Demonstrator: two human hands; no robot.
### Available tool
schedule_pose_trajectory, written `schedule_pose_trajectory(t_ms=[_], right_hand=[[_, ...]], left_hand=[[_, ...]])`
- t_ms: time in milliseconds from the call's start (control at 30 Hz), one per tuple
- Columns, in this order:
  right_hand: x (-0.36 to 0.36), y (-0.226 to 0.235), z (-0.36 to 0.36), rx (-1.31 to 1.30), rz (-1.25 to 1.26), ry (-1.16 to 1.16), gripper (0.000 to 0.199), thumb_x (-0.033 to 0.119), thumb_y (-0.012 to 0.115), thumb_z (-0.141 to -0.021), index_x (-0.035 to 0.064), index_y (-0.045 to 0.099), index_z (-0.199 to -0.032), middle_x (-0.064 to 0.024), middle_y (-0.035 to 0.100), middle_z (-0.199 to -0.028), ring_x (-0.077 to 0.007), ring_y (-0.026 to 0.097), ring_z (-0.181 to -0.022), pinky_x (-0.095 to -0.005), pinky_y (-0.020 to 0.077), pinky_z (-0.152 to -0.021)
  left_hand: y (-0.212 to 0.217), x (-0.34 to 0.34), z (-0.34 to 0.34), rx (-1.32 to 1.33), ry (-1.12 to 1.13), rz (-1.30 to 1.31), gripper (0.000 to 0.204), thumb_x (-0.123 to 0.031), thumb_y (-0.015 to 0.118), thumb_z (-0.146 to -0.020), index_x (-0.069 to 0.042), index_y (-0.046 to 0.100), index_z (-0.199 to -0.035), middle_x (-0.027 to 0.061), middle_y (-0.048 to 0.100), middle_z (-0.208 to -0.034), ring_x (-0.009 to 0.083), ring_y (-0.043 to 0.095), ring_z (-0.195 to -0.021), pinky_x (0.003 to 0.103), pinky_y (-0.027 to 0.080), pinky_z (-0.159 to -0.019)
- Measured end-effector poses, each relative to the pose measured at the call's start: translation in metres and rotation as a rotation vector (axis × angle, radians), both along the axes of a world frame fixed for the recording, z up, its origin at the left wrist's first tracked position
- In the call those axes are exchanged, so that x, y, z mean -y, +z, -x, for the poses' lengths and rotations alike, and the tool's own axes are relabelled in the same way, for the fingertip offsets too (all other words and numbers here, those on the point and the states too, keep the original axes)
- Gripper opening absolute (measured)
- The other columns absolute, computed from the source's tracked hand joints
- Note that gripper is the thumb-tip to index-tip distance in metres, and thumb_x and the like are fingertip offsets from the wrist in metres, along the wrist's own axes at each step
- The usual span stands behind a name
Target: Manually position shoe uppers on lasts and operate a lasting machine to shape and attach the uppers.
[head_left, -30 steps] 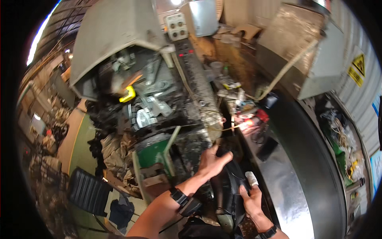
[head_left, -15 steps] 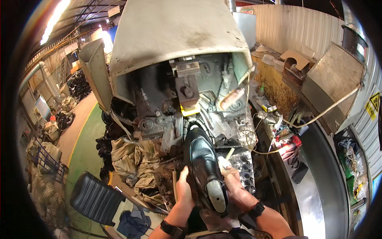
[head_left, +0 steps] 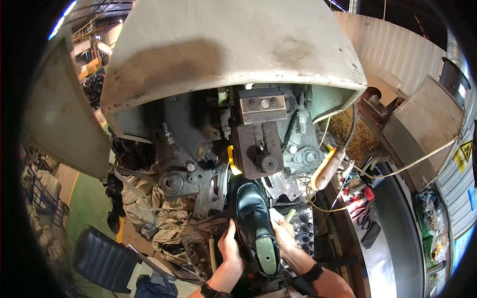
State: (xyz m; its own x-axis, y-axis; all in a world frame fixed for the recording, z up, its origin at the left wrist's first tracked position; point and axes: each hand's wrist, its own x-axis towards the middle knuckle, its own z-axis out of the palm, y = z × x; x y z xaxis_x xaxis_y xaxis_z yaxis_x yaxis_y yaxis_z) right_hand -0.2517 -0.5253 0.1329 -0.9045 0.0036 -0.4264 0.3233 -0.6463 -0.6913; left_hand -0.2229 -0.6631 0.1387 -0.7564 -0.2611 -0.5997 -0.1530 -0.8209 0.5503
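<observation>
A black leather shoe (head_left: 250, 206) sits on a green last (head_left: 267, 254), whose bare heel end shows a small hole. The toe points away from me, against the machine's dark clamp block (head_left: 258, 149), which hides its tip. My left hand (head_left: 231, 251) is closed along the shoe's left side, thumb up and the other fingers mostly hidden below. On the opposite side my right hand (head_left: 290, 246) grips the shoe near the heel. Something white (head_left: 276, 216) shows at its fingertips; I cannot make out what. A yellow piece (head_left: 232, 161) is beside the block.
A large pale machine hood (head_left: 223, 54) arches over the metalwork. A wooden-looking handle (head_left: 328, 169) hangs on a cord at right. Crumpled beige cloth (head_left: 144, 203) and a black chair (head_left: 104, 258) are at left. A grey conveyor belt (head_left: 397, 238) runs along the right.
My view has shifted closer to the machine, so its block looks larger. The shoe's toe now meets the block's lower edge, and the metal bands around it are hidden. Both hands stay on the shoe.
</observation>
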Motion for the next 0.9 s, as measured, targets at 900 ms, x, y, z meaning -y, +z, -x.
schedule_pose_trajectory(t_ms=[900], right_hand=[[-0.007,-0.035,0.026,-0.069,0.120,0.040,0.028,0.015,0.070,-0.098,0.0045,0.060,-0.122,-0.0063,0.070,-0.106,-0.0174,0.070,-0.087,-0.0358,0.0619,-0.072]], left_hand=[[-0.038,-0.017,0.016,-0.116,0.085,0.111,0.033,-0.030,0.062,-0.104,0.002,0.071,-0.113,0.0078,0.073,-0.104,0.0172,0.068,-0.085,0.032,0.057,-0.075]])
